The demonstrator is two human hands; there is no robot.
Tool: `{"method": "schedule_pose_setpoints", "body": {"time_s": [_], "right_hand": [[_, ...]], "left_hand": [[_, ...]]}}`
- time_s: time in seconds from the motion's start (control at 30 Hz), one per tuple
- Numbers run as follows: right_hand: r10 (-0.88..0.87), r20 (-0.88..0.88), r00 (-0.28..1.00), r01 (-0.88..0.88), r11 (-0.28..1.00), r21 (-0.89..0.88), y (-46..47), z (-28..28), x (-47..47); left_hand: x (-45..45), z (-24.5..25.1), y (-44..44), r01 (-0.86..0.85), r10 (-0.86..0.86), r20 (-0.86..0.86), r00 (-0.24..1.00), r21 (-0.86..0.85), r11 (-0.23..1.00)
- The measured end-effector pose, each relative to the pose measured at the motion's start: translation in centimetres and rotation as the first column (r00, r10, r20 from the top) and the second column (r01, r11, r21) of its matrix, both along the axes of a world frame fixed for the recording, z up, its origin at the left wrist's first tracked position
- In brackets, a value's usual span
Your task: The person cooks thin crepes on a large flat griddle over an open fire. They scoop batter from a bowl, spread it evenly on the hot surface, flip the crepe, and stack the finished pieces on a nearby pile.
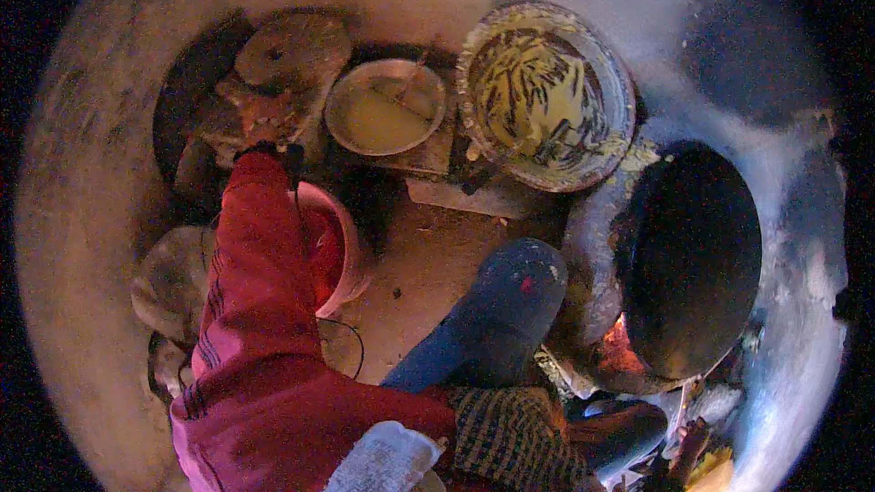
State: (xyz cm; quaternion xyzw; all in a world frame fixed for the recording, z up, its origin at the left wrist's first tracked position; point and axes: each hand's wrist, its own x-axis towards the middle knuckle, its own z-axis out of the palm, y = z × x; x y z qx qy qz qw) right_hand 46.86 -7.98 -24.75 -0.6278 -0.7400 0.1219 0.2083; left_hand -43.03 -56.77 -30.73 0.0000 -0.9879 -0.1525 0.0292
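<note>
My left arm in a red sleeve reaches forward, and my left hand is at a round brownish lid-like piece. Blur hides whether its fingers grip that piece. To its right is a round bowl of yellowish liquid with a thin utensil across it. At the lower right, what looks like my right hand comes out from patterned cloth, low beside the stove. Its fingers are too dark to make out. A large black griddle sits over glowing fire.
A wide basin smeared with yellow batter stands between the bowl and the clay stove. Under my left arm is a red bucket. My blue-clad knee rises at the centre. A whitish cloth lies near my body.
</note>
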Motion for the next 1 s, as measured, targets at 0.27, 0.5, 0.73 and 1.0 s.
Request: {"method": "schedule_pose_setpoints", "body": {"time_s": [0.27, 0.5, 0.73, 1.0], "right_hand": [[-0.038, -0.037, 0.999, 0.035, 0.997, -0.062, 1.7, 0.6, 4.7], [0.098, -0.217, 0.971, -0.123, 0.986, -0.108, 4.1, 1.2, 2.2], [0.494, -0.348, 0.797, -0.513, 0.857, 0.045, -4.0, 5.0, -14.8], [0.677, -0.510, 0.531, -0.784, 0.620, 0.007, -12.9, 11.2, -23.8]], "left_hand": [[-1.2, 0.2, -0.6, 0.005, -0.004, -0.054, 0.999, 0.018, 1.000], [9.5, 6.1, -0.1, 0.064, 0.045, -0.106, 0.993, 0.836, 0.545], [28.7, 8.8, 9.3, -0.448, -0.683, -0.092, 0.725, 0.690, -0.569], [41.0, 13.1, 15.4, -0.615, -0.924, -0.224, 0.310, 0.693, -0.375]]}}
